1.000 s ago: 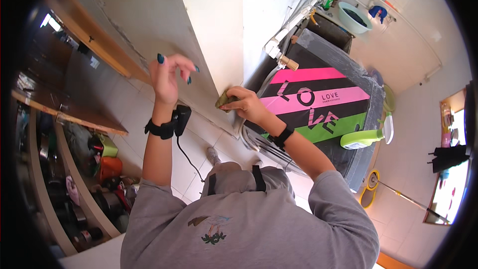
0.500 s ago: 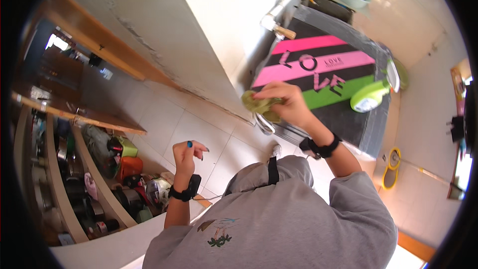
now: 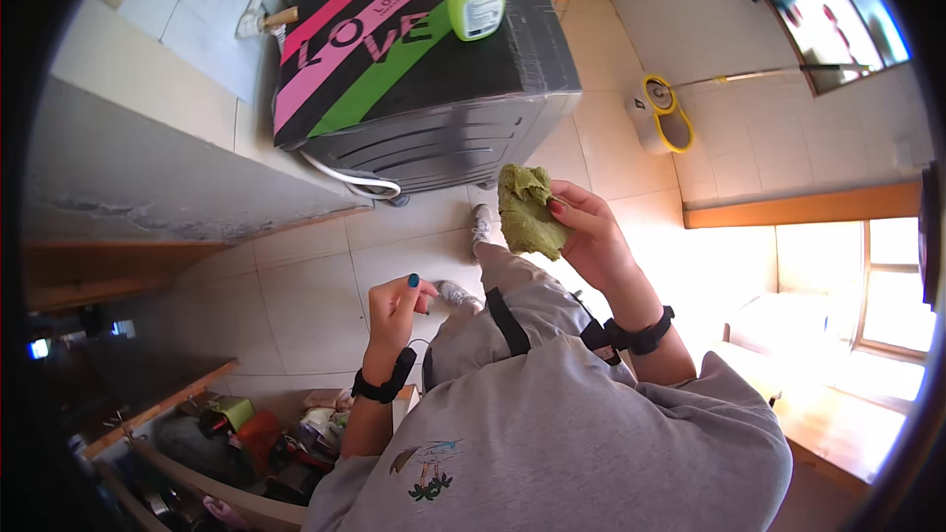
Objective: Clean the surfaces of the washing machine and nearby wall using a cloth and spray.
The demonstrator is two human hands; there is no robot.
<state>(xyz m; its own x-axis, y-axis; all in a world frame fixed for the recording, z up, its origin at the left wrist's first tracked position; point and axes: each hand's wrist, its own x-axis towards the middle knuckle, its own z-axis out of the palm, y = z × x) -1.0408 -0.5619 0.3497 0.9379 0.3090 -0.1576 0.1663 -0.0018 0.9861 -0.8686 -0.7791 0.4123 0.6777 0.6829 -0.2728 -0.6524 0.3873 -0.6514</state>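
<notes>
My right hand point(image 3: 596, 232) pinches a crumpled olive-green cloth point(image 3: 529, 212) between thumb and fingers. The cloth hangs in front of my body, above my legs and the floor. My left hand point(image 3: 396, 313) is held in the air to the left, its fingers loosely curled in and its thumb over them, with nothing visible in it. Beyond both hands stands a dark box-shaped appliance point(image 3: 448, 143) with a striped pink, black and green top cover point(image 3: 360, 79). A green plastic bottle point(image 3: 477, 5) stands on that cover, near its right side.
A mop bucket point(image 3: 662, 118) with a yellow rim stands by the right wall. A white hose point(image 3: 350, 177) bends at the appliance's foot. At lower left is an open drawer point(image 3: 202, 468) crammed with household items. A wooden ledge point(image 3: 828, 448) lies under the bright window on the right.
My view and body have turned right, away from the appliance. The cloth, still in my right hand, is now apart from it and nearer me. My left fingers have curled in more.
</notes>
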